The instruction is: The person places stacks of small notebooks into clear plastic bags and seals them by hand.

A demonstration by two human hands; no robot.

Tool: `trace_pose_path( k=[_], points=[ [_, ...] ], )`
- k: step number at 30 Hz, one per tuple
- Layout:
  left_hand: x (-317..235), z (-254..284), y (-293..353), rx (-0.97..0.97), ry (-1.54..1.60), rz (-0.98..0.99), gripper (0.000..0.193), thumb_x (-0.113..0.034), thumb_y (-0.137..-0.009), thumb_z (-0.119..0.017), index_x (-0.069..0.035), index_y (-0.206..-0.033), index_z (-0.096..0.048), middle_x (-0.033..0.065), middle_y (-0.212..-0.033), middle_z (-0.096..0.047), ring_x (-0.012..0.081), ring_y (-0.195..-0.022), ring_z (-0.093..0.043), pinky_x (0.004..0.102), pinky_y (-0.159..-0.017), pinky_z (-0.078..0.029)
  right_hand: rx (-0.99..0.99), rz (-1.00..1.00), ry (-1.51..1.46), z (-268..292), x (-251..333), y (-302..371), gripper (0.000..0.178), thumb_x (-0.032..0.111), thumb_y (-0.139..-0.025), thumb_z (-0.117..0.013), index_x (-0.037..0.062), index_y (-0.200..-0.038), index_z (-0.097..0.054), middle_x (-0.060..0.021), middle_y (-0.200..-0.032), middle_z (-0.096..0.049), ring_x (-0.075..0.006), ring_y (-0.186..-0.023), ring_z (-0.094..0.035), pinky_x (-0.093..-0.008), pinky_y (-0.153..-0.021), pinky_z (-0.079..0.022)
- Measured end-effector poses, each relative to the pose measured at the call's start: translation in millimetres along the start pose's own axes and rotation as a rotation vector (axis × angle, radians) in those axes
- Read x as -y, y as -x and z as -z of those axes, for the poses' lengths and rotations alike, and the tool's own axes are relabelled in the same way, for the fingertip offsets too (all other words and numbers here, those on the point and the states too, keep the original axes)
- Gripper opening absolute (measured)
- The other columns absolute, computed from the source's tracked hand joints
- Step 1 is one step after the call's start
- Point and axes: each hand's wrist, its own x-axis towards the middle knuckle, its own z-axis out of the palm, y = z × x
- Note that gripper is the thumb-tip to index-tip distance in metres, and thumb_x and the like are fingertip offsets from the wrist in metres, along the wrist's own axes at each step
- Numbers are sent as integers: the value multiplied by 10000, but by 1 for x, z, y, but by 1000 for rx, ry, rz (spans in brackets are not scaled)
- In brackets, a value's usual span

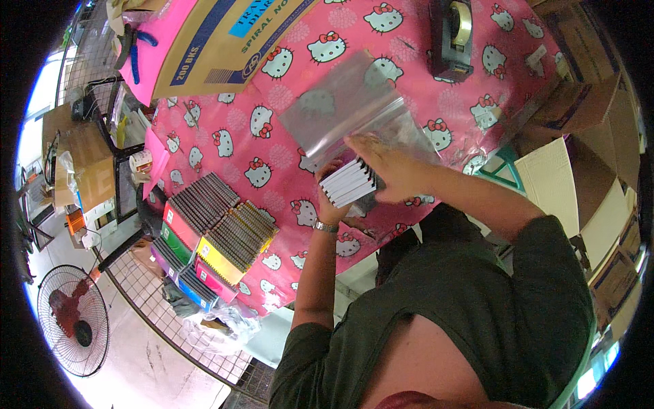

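A small stack of spiral notebooks [347, 183], white page edges toward me and black coils along one side, is held between my two hands over the table. My left hand [331, 204], with a metal watch at the wrist, closes round the stack's left and near side; part of its fingers is hidden. From the right, my right hand [392, 167] grips the far side and coil edge, its fingers bent over the stack. Just beyond lies a clear plastic bag [340, 112], its folded part reaching beside my right hand; I cannot tell whether the fingers touch it.
Piles of coil-bound notebooks [228, 238] with coloured covers stand at the table's left edge. A large carton [211, 54] occupies the far left, and a tape dispenser [452, 41] the far right. Open cardboard boxes [579, 170] crowd the right. A fan [73, 320] stands lower left.
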Motion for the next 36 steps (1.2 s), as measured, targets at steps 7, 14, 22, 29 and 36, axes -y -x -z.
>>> trace_pose_path(
  k=[7, 14, 22, 29, 36],
  points=[
    [21, 27, 1, 366, -440, -96, 723, -170, -720, -777, -2, -1280, -351, 154, -1281, -480, 243, -1173, -494, 367, -950, -443, 69, 3, 672, -26, 35, -10, 744, 442, -699, -658, -29, -1238, -457, -172, -1196, -514, -338, -1174, -461, -444, -1043, -316],
    [-60, 31, -32, -231, -253, -23, 573, -237, -736, -759, -22, -1190, -482, 155, -1189, -488, 314, -1118, -473, 425, -996, -347, -322, -743, 29, -9, -7, -8, 764, 641, -766, -565, -61, -1067, -566, -241, -1017, -607, -384, -990, -585, -463, -862, -444],
    [-34, -26, 36, 466, -664, -66, 188, -138, -751, -651, -103, -935, -634, 76, -1001, -571, 313, -980, -512, 453, -822, -411, -333, -1172, -86, -22, -52, -21, 909, 775, -751, -451, -98, -929, -636, -288, -934, -636, -413, -929, -629, -471, -790, -490],
    [-20, -18, 27, 516, -568, -47, 84, -102, -735, -649, -95, -815, -672, 43, -942, -616, 274, -966, -535, 411, -814, -430, -252, -1200, -101, -15, -56, -23, 971, 807, -731, -429, -111, -984, -620, -321, -960, -619, -415, -966, -615, -457, -821, -475],
    [-35, -23, 18, 556, -579, -24, 106, -141, -711, -685, -96, -804, -667, 60, -923, -615, 293, -930, -546, 410, -801, -447, -380, -941, 156, 11, -50, 35, 590, 561, -818, -545, 17, -1030, -631, -205, -1004, -618, -382, -962, -588, -450, -812, -481]
  ],
)
